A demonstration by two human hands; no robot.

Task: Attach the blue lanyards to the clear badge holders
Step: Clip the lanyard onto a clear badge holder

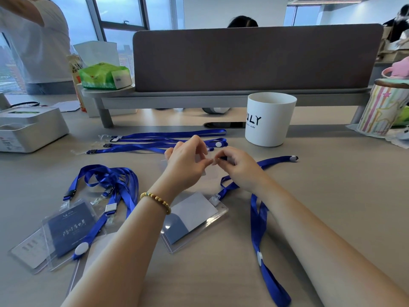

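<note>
My left hand (187,160) and my right hand (238,166) meet above the middle of the table, fingertips pinched together on a small clear clip at the end of a blue lanyard (257,220). That lanyard trails from my right hand toward me and out to the right. Below my hands lies a clear badge holder (194,220) with a white and blue card inside, a lanyard clip at its top edge. At the left lie clear badge holders (64,231) with blue lanyards (112,180) attached. Several loose blue lanyards (163,140) lie stretched out behind my hands.
A white cup (269,119) stands at the back right, a striped container (380,109) further right. A grey desk divider (254,58) and shelf run along the back. A white box (31,129) sits at the left. A person in white stands at the far left.
</note>
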